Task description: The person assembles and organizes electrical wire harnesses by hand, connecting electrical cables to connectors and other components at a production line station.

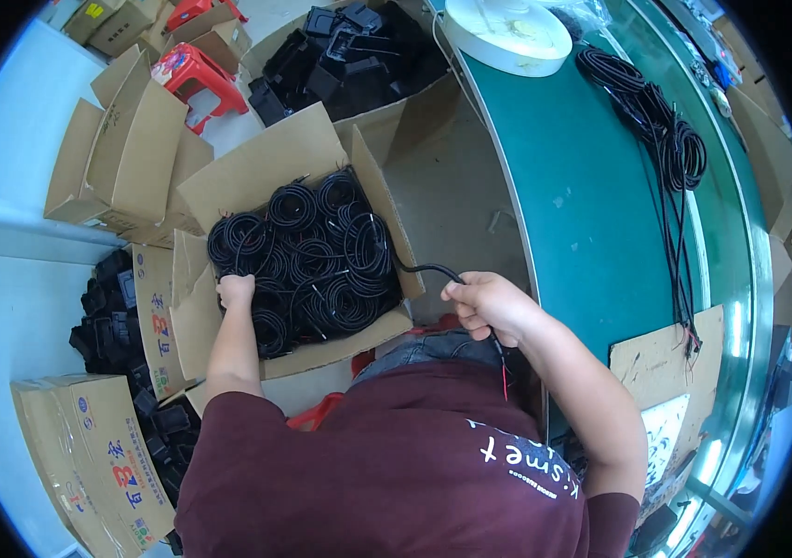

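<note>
A brown cardboard box (266, 158) in front of me holds several coiled black cables (317, 260). My left hand (236, 290) reaches in at its left side, fingers curled down among the coils; what they grip is hidden. Out to the right of the box, my right hand (493, 305) is closed on a black cable (428, 268). This cable runs from the coils over the box's right edge into that hand. Its tail hangs below my fingers in front of my shirt and ends in a thin red wire (505, 381).
A green-topped workbench (563, 214) on my right bears a bundle of black cables (675, 158), a white round object (507, 37) and a cardboard sheet (670, 358). Black plastic parts (340, 65) fill a box beyond. Cartons (89, 456) and a red stool (200, 79) stand left.
</note>
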The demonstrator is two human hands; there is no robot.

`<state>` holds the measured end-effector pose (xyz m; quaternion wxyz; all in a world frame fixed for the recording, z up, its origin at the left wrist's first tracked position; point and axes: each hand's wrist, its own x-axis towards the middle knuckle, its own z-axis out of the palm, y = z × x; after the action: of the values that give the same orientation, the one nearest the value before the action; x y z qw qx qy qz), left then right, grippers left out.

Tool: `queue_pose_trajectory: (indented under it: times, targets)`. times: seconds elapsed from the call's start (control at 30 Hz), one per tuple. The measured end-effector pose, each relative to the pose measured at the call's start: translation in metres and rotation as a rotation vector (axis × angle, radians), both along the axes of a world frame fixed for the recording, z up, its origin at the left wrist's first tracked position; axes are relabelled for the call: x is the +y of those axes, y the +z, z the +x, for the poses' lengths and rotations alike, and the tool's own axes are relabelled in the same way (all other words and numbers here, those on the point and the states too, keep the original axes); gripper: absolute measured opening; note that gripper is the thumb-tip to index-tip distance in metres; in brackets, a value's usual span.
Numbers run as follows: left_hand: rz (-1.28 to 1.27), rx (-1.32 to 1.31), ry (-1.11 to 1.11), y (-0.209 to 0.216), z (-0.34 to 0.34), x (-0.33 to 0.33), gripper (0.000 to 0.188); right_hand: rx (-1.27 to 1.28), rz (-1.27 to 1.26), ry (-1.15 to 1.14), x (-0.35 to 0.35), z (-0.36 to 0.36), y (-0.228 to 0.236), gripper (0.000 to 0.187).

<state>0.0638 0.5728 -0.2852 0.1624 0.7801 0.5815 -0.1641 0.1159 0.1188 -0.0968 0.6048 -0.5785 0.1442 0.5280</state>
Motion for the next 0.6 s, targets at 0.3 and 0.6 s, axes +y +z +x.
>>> queue_pose_trajectory:
  times: [0.3, 0.6]
  targets:
    - [-0.337, -0.641, 0.029, 0.018, -0.032, 0.049, 0.021, 0.004, -0.069, 0.034, -0.012, -0.006, 0.005, 0.018]
    - [-1.247, -0.975, 0.269, 0.180, 0.020, -0.010, 0.032, -0.033, -0.010, 0.089, -0.011, -0.018, 0.012, 0.021]
